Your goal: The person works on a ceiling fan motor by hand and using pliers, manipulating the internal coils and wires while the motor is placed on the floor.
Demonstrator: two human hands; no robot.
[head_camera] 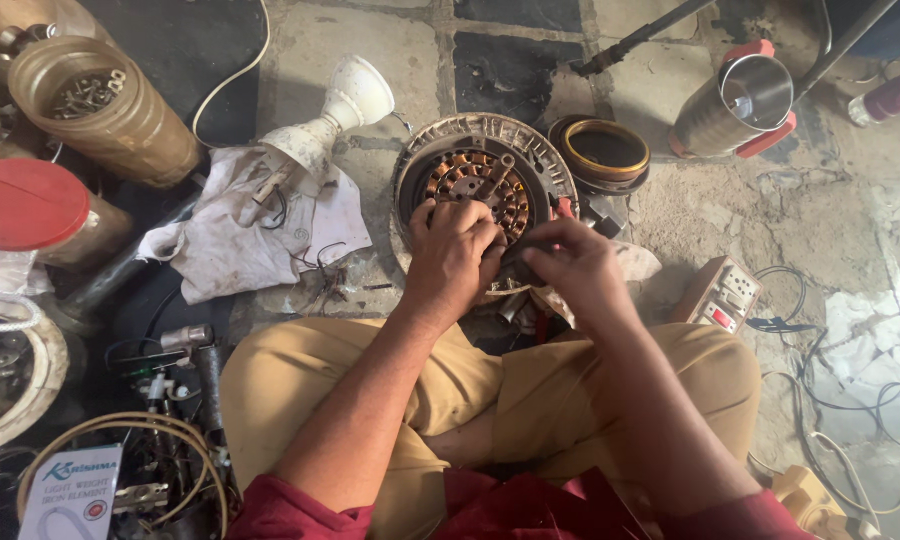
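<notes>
With our left hand (453,255) curled narrow on the near rim of the fan motor (484,185) resting on the stone floor (750,215) and our right hand (577,265) pinching something too small to tell, we judge a slip could tear the copper windings (475,180).

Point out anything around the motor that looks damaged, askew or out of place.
The fan motor lies opened on the stone floor, copper windings bare, with both the left hand and the right hand at its near edge. Left of it, a white fan part lies tipped on a soiled, crumpled rag.
</notes>
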